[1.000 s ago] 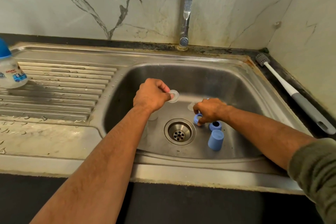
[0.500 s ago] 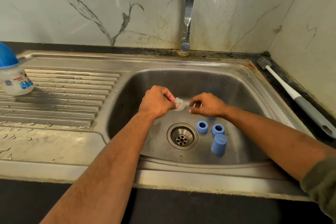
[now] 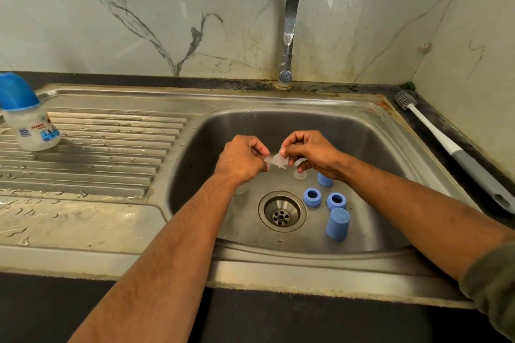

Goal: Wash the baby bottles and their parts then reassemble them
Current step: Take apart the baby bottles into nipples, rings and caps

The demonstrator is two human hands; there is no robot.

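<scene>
We hold both hands over the sink basin (image 3: 390, 147), meeting above the drain (image 3: 282, 211). Our left hand (image 3: 242, 160) and right hand (image 3: 309, 152) each pinch, with curled fingers, an edge of the same clear silicone teat (image 3: 277, 160), which hangs between them in the air. Below, on the basin floor, two blue screw rings (image 3: 312, 197) sit side by side just right of the drain, a blue cap (image 3: 337, 223) stands mouth down in front of them, and another blue cap (image 3: 324, 179) shows partly behind our right wrist. A second clear teat (image 3: 300, 174) lies on the floor under our right hand. An assembled baby bottle (image 3: 30, 125) with a blue cap stands on the draining board at far left. A bottle brush (image 3: 451, 147) lies on the dark surface right of the sink, and the tap (image 3: 291, 30) rises behind the basin.
</scene>
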